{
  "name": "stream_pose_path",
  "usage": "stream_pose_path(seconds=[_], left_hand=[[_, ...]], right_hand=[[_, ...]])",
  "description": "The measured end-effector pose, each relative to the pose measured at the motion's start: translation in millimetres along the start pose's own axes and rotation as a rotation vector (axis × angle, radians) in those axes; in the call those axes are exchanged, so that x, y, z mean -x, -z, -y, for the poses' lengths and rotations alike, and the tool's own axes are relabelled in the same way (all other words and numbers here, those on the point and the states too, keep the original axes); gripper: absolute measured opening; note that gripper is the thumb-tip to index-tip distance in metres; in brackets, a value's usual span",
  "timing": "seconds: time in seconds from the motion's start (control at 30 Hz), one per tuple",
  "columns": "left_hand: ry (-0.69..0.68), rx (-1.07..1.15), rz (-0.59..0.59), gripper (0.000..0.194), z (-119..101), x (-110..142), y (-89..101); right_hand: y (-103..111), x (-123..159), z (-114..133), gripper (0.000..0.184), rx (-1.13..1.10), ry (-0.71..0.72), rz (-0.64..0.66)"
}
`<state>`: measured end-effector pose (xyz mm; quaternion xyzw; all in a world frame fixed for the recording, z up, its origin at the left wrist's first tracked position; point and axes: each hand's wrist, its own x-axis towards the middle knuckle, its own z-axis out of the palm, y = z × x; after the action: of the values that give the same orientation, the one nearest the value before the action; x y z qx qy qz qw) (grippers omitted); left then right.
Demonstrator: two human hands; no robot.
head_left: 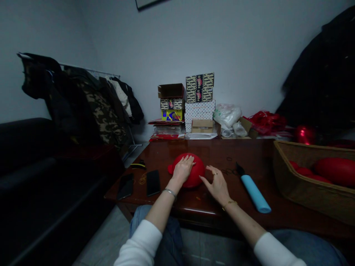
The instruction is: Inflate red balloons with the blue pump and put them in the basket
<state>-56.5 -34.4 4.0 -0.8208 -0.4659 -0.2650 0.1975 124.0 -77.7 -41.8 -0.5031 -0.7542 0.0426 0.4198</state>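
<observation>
A red balloon (197, 171) lies on the dark wooden table, with a small red nub at its left side. Flat across its top rests my left hand (183, 168), fingers stretched out. Beside the balloon's right edge is my right hand (217, 183), thumb and fingers apart. The thumb tip is at the balloon's edge; whether it touches I cannot tell. To the right of that hand lies a light blue cylinder (255, 194) with a dark piece at its far end.
Two phones (153, 183) and a yellow elastic loop (142, 178) lie at left. At right stands a wicker basket (305, 194) holding red balloons (335, 170). Stacked boxes (199, 111), a plastic bag (227, 115) and red material (267, 122) line the back.
</observation>
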Motion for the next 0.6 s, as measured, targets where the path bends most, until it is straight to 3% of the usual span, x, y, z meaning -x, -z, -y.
stream_pose_path(seconds=[0.17,0.6], left_hand=[[0.039,0.023,-0.018,0.032,2,0,0.0],[0.039,0.047,-0.049,0.031,-2,5,0.0]], right_hand=[[-7,43,-8,0.022,0.004,0.153,0.113],[-43,64,-15,0.019,-0.038,0.121,0.198]])
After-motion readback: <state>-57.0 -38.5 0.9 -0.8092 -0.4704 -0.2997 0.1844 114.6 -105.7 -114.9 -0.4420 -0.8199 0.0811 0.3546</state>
